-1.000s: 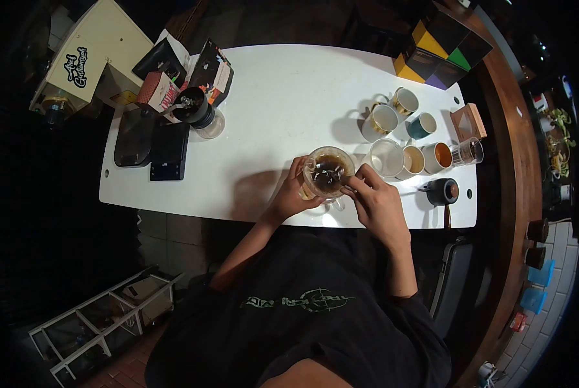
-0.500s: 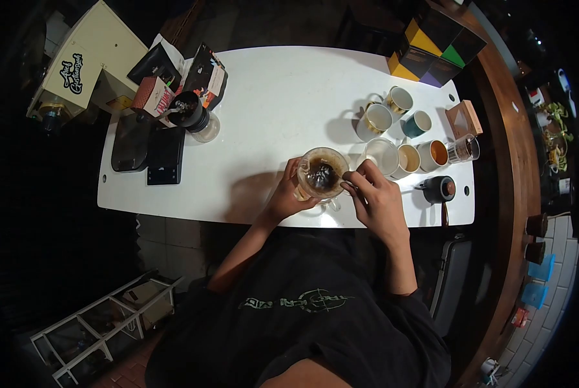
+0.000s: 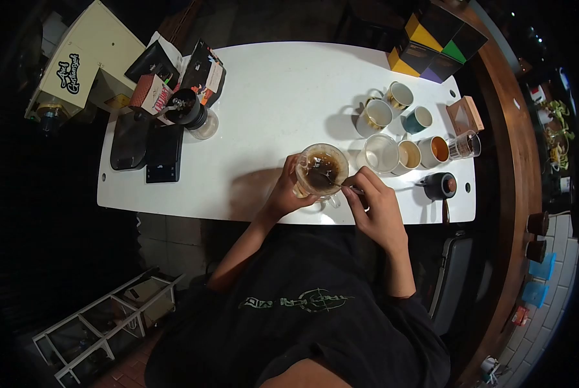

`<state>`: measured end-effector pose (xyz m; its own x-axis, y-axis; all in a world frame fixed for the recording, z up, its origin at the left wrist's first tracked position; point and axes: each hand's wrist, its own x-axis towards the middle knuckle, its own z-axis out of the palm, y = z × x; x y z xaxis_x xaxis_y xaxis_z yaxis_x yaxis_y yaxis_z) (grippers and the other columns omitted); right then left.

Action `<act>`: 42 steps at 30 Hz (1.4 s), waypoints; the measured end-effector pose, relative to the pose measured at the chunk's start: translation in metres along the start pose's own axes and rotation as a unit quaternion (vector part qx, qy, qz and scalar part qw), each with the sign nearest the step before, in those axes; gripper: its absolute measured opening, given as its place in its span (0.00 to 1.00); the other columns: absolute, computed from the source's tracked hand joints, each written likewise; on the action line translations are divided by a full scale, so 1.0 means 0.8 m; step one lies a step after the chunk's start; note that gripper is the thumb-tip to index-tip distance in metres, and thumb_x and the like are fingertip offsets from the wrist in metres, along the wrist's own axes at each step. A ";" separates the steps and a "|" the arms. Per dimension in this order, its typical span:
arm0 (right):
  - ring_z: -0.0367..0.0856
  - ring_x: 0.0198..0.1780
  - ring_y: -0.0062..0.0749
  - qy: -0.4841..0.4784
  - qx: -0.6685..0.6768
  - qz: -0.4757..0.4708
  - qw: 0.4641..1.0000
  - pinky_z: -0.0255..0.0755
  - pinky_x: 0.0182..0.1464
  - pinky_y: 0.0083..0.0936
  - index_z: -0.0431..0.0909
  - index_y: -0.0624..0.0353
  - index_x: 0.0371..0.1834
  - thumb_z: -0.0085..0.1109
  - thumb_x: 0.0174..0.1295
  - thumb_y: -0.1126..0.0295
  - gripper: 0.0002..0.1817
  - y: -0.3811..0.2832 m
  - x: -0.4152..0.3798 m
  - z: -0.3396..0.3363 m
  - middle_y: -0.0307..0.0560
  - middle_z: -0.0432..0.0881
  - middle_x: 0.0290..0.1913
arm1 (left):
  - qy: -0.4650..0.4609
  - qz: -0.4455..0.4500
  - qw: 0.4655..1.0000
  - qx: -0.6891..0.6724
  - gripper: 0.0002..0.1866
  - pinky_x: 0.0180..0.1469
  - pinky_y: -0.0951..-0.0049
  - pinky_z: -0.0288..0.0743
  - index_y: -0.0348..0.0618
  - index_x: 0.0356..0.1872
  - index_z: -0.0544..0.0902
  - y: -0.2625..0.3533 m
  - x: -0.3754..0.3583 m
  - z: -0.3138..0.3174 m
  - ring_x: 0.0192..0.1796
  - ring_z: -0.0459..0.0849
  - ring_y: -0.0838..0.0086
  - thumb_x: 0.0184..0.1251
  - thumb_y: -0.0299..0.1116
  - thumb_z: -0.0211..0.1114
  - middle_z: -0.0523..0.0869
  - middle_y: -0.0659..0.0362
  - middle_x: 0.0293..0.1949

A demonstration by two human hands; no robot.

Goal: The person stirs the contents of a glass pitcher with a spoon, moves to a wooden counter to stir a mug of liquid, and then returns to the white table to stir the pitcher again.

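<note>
A clear coffee dripper (image 3: 304, 160) with dark wet coffee in it sits over a glass vessel whose handle (image 3: 333, 202) shows below. My left hand (image 3: 287, 196) is closed around its left side, fingers behind the glass. Between the thumb and fingers of my right hand (image 3: 375, 202) is the thin handle of a spoon (image 3: 341, 186). The spoon's lower end dips into the coffee and is hidden there. Just right of the dripper stands a clear glass cup (image 3: 381, 154), apart from my right hand.
Several cups, including a teal cup (image 3: 418, 120) and a white cup with an orange inside (image 3: 434, 150), stand at right. A black pot (image 3: 439, 186) is near the right front edge. A coffee grinder (image 3: 189, 110), black scale (image 3: 164, 154) and cream machine (image 3: 83, 61) are at left.
My right hand has shifted slightly down and the spoon sits differently in the coffee. The coffee's surface looks browner at the back. My left hand keeps its hold.
</note>
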<state>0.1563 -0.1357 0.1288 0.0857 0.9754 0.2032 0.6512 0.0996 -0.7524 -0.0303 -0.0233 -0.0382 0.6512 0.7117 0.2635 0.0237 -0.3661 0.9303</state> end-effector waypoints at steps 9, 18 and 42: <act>0.80 0.28 0.46 0.026 0.007 -0.036 0.999 0.71 0.30 0.38 0.79 0.62 0.40 0.64 0.65 0.75 0.04 -0.005 0.003 -0.014 0.49 0.77 0.35 | 0.014 0.018 1.000 -0.002 0.49 0.70 0.60 0.71 0.39 0.72 0.63 -0.002 0.002 0.002 0.68 0.74 0.59 0.48 0.32 0.83 0.69 0.50 0.65; 0.81 0.30 0.50 -0.009 -0.039 -0.032 0.999 0.74 0.32 0.40 0.78 0.61 0.41 0.64 0.66 0.73 0.06 -0.002 0.007 -0.007 0.49 0.78 0.36 | 0.022 0.027 0.999 0.039 0.51 0.69 0.59 0.72 0.40 0.72 0.62 -0.003 0.000 0.004 0.69 0.74 0.55 0.46 0.32 0.83 0.68 0.50 0.65; 0.80 0.28 0.48 0.036 -0.142 -0.093 0.985 0.74 0.29 0.39 0.77 0.60 0.39 0.64 0.67 0.70 0.06 0.014 0.016 0.003 0.47 0.77 0.34 | 0.014 0.010 0.999 0.051 0.50 0.68 0.60 0.72 0.38 0.72 0.61 0.004 -0.001 0.001 0.68 0.74 0.55 0.50 0.36 0.83 0.68 0.49 0.65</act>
<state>0.1628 -0.1218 0.1219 -0.0075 0.9280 0.3725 0.8446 0.2052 -0.4944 -0.0301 -0.0251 -0.0357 0.6308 0.7194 0.2908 0.0890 -0.4394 0.8939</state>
